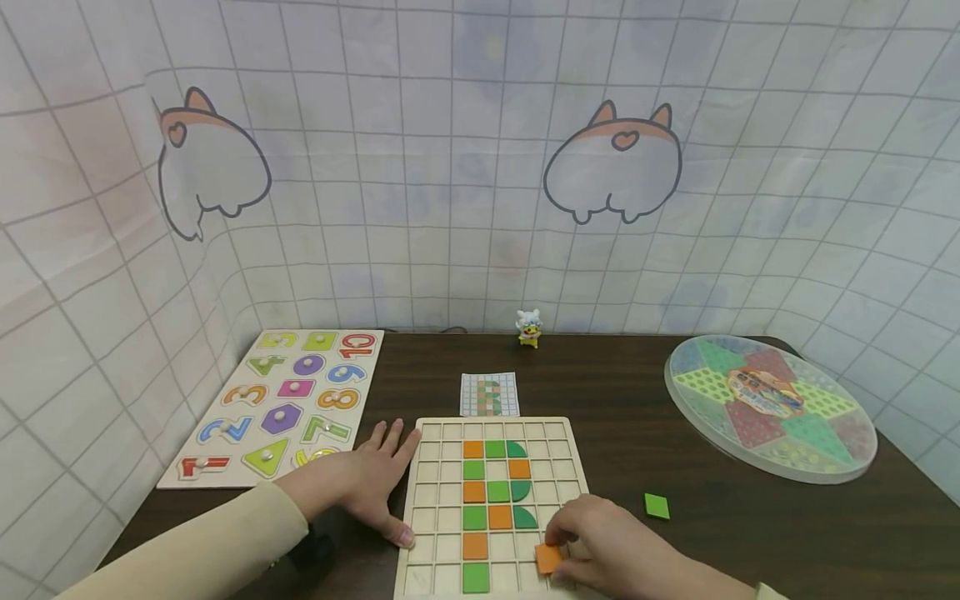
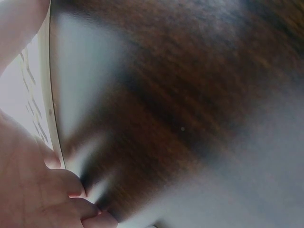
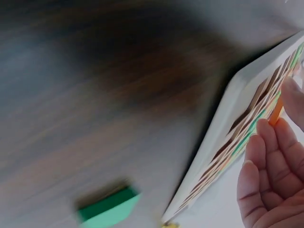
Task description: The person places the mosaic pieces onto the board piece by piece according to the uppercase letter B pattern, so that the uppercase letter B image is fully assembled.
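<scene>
A wooden grid board [image 1: 442, 525] lies on the dark table, its cells partly filled with orange, green and dark green quarter-round tiles. My left hand [image 1: 378, 479] rests along the board's left edge with fingers spread; in the left wrist view its fingertips sit by the board's side. Over the lower right cells, my right hand [image 1: 611, 542] pinches an orange square tile [image 1: 548, 559] between thumb and fingers. The right wrist view shows that orange tile [image 3: 276, 112] edge-on at the fingertips. Beyond the board lies a small pattern card [image 1: 489, 394] printed with a similar arrangement.
A loose green tile [image 1: 656, 506] lies on the table right of the board. A number and shape puzzle board [image 1: 281, 392] is at the left, a round Chinese checkers board [image 1: 772, 408] at the right. A small figurine [image 1: 528, 328] stands at the back by the wall cloth.
</scene>
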Tool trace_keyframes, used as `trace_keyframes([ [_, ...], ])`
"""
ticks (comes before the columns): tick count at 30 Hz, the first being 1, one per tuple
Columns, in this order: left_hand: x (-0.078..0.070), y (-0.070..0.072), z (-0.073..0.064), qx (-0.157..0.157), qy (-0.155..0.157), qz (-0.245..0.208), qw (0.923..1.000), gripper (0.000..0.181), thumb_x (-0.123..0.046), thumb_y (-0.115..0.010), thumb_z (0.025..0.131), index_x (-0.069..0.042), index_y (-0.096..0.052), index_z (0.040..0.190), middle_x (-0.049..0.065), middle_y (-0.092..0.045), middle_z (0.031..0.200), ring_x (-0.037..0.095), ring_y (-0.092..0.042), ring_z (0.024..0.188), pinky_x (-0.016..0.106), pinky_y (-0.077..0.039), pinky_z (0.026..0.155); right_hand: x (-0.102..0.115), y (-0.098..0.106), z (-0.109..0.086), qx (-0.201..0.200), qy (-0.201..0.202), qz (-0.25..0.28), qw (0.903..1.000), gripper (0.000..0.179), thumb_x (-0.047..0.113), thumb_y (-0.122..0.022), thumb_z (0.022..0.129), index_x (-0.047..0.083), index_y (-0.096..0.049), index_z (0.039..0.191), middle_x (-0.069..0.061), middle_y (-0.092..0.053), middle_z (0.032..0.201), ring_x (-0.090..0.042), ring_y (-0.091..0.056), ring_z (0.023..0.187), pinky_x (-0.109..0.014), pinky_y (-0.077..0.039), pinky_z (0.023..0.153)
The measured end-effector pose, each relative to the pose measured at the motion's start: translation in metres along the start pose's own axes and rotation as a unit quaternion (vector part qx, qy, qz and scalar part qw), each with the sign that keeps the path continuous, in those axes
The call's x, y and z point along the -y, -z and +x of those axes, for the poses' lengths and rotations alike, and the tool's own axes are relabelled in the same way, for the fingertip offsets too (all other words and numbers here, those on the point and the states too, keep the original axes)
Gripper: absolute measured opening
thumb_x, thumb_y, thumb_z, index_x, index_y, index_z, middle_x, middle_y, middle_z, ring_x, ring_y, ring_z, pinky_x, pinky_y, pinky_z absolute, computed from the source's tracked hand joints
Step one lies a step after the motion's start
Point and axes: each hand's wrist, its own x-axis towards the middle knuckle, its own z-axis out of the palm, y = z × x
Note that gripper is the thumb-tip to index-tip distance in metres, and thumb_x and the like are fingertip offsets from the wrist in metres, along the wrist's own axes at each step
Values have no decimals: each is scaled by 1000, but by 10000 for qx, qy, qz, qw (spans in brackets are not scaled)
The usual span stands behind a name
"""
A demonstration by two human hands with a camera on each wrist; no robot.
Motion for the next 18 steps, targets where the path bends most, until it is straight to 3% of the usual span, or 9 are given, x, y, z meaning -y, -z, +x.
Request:
trace_keyframes([
  [6,0,-1,0,-20,-6,2,10000,154,-95,-69,52,-12,-7,165,22,-2,172,48,-1,157,61,-18,125,17,-6,15,247,93,204,9994,18,29,-84,87,15,-75,95,14,-66,90,4,-49,83,-22,-50,76],
  [12,1,-1,-1,-29,-37,-8,10000,154,-95,-69,52,-12,-7,165,23,-2,171,49,-1,157,61,-18,125,28,-12,23,216,157,125,9996,15,25,-84,86,15,-76,92,15,-65,87,4,-47,80,-19,-47,74],
  [15,1,-1,-1,-2,-23,-9,10000,154,-96,-68,51,-12,-7,165,23,-2,172,48,-1,157,61,-18,125,22,-20,26,172,260,-15,9995,15,28,-85,85,17,-76,91,16,-66,87,4,-49,80,-19,-48,74],
  [18,1,0,0,35,4,15,10000,155,-97,-67,50,-13,-6,166,22,-1,172,48,0,158,61,-18,125,2,-37,33,84,480,-73,9988,15,34,-84,86,22,-76,92,18,-66,88,4,-50,81,-20,-48,75],
])
